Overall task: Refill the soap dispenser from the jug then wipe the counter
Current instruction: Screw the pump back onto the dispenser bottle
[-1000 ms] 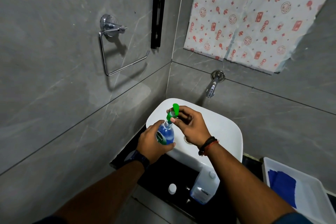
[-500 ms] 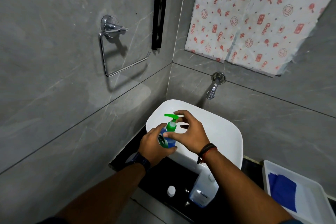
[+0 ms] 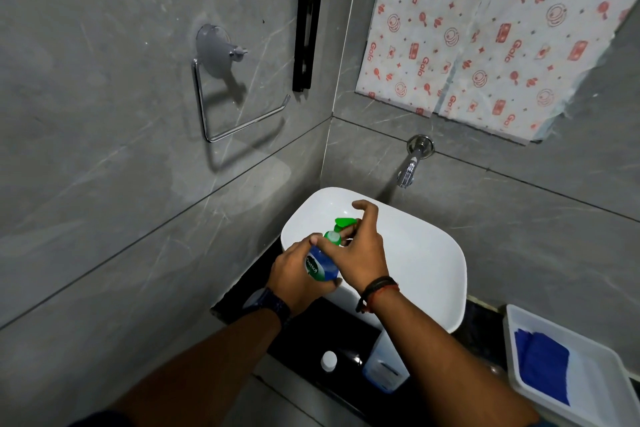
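My left hand [image 3: 296, 276] grips the blue soap dispenser bottle [image 3: 321, 265] over the left part of the white basin [image 3: 426, 253]. My right hand [image 3: 360, 250] pinches the collar of its green pump top [image 3: 341, 227], which sits on the bottle's neck with the spout pointing away from me. The translucent jug [image 3: 382, 366] stands on the black counter [image 3: 304, 336] below the basin, partly hidden by my right forearm. Its white cap [image 3: 328, 360] lies on the counter to its left.
A white tray [image 3: 588, 374] holding a blue cloth [image 3: 542, 369] sits at the right. A chrome tap [image 3: 410, 166] juts from the grey wall above the basin. A chrome ring holder [image 3: 221, 94] hangs on the left wall.
The green pump, held tilted above the bottle a second ago, has come down onto the neck. My right hand's fingers have shifted round its collar. The left hand kept its grip.
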The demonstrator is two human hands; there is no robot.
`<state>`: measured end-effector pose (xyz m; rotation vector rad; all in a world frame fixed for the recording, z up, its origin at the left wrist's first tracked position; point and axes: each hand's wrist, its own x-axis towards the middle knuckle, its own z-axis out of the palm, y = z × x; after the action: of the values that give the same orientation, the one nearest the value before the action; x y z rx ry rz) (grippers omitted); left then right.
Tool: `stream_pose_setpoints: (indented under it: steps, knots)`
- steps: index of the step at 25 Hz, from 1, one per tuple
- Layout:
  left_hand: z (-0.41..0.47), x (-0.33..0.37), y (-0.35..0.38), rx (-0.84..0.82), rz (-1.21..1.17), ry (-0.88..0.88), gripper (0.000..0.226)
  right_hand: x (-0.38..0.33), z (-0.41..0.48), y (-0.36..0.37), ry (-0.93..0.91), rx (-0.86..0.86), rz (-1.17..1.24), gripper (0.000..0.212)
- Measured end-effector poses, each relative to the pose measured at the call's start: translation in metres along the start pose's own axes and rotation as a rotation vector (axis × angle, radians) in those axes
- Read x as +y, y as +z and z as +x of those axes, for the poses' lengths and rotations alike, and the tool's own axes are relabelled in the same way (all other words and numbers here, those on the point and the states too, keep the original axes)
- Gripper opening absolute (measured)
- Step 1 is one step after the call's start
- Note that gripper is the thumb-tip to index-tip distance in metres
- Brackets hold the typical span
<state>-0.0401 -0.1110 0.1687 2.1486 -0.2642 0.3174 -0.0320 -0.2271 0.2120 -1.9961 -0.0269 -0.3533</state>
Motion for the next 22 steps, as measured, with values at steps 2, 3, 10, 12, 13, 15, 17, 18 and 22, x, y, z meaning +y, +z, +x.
stream_pose_setpoints:
  steps: [2,3,10,12,13,15,17,18,22]
  knots:
    - [-0.002,0.001,-0.001,0.000,-0.009,-0.020,0.067,-0.001,-0.002,0.003,0.040,0.034,0.044,0.082]
    - [-0.003,0.001,-0.002,0.004,-0.024,-0.018,0.066,0.001,-0.004,0.004,0.032,0.018,0.091,0.082]
    - [-0.003,0.003,-0.007,-0.003,-0.028,-0.033,0.065,0.004,-0.009,0.010,0.017,0.069,0.091,0.081]
    - [-0.003,0.003,-0.010,-0.014,-0.065,-0.052,0.065,0.007,-0.010,0.011,-0.020,-0.006,0.144,0.081]
    - [-0.002,0.003,-0.010,-0.018,-0.075,-0.048,0.065,0.008,-0.010,0.011,-0.031,-0.023,0.143,0.079]
    - [-0.002,0.002,-0.010,-0.004,-0.060,-0.031,0.064,0.007,-0.008,0.012,-0.028,0.008,0.096,0.079]
    - [-0.003,0.001,-0.009,0.012,-0.045,-0.030,0.062,0.007,-0.007,0.012,-0.016,0.006,0.102,0.083]
    - [-0.003,0.001,-0.009,0.010,-0.054,-0.042,0.062,0.008,-0.007,0.013,-0.020,-0.026,0.133,0.084]
    - [0.000,0.001,-0.007,0.006,-0.057,-0.065,0.057,0.008,-0.005,0.015,-0.011,-0.033,0.136,0.077]
